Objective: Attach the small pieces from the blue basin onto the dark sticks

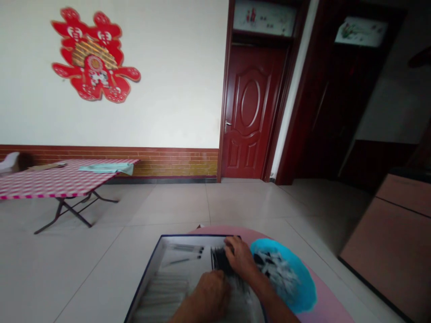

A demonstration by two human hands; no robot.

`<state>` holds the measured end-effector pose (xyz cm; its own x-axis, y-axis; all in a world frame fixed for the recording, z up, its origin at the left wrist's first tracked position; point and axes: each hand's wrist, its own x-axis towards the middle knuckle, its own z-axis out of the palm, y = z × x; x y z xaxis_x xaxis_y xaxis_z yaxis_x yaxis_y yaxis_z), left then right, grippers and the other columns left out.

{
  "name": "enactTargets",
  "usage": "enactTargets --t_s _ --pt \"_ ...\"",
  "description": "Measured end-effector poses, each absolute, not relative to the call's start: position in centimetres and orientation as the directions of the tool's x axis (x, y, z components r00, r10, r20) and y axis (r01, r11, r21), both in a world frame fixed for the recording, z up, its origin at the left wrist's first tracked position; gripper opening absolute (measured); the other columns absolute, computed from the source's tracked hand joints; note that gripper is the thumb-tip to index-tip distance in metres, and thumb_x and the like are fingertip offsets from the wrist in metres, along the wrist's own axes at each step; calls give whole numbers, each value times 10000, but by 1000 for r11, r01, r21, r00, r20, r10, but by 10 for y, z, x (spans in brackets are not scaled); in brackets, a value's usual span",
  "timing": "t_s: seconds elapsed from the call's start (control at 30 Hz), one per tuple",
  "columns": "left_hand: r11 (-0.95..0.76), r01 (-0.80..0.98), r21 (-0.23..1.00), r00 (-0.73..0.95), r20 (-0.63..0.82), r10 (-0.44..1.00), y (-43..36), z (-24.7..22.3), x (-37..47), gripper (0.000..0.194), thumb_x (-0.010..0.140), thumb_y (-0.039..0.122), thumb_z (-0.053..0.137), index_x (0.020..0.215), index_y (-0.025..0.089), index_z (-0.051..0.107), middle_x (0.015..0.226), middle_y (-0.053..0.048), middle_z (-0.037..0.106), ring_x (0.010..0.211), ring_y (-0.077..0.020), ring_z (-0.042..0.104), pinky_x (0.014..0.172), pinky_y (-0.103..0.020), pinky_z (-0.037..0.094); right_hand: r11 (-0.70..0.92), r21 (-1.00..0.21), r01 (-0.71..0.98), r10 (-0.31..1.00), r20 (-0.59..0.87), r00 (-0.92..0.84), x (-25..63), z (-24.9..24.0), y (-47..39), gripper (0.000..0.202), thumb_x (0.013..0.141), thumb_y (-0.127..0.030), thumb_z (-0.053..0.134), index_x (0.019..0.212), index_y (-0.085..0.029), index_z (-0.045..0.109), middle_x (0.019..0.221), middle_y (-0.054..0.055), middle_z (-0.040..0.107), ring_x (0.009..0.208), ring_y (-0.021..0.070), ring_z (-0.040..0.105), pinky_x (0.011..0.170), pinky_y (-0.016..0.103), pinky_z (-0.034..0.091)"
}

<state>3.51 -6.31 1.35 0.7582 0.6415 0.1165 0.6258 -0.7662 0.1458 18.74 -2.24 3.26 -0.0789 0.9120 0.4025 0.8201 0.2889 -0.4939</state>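
A shallow white tray with a dark blue rim [153,253] lies on a pink round table. My left hand [213,289] is closed and blurred over the tray's middle, and what its fingers hold is hidden. Close by, my right hand [240,258] bends its fingers down at the far right corner, against a bundle of thin black sticks [220,260]. What it grips cannot be made out. Several slim clear pieces with black ends [188,249] lie at the back left of the tray. Nearer to me are rows of pale, clear tubes [164,291], smeared by blur.
Right of the tray, a blue basin [305,278] holds white and black scraps, on the pink tabletop [323,291]. A checkered folding table [77,179] stands at left by the wall. A brownish cabinet [397,233] is at right, and a red door [251,107] behind.
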Motion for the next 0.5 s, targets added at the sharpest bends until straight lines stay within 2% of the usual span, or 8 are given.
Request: enactTargets --t_s 0.17,0.23,0.4,0.5 --pt "-729 673 125 738 -66 671 -70 17 59 220 747 134 474 855 121 665 848 -150 665 758 -263 626 616 -334 494 347 -483 804 904 401 -150 170 14 -21 237 805 -133 397 901 -192 605 904 59 623 879 171 559 805 258 394" --pt "-724 674 145 738 -97 667 -71 20 63 200 736 159 513 849 123 674 872 -150 671 772 -269 632 606 -324 500 348 -469 811 901 406 -152 172 8 -22 256 826 -139 365 909 -192 602 902 59 617 881 171 554 810 260 386" --pt "-748 640 176 762 -19 647 -62 26 46 180 750 192 529 864 163 665 863 -99 679 809 -233 626 705 -308 495 331 -453 828 915 369 -163 172 0 -19 272 820 -127 353 890 -187 609 891 60 616 882 173 549 811 262 373" --pt "-671 728 140 671 53 740 -40 29 19 190 808 249 484 892 208 649 901 -58 667 851 -205 612 776 -301 467 325 -444 835 922 345 -176 170 -1 -18 279 807 -115 355 884 -183 615 880 60 616 876 176 550 796 264 368"
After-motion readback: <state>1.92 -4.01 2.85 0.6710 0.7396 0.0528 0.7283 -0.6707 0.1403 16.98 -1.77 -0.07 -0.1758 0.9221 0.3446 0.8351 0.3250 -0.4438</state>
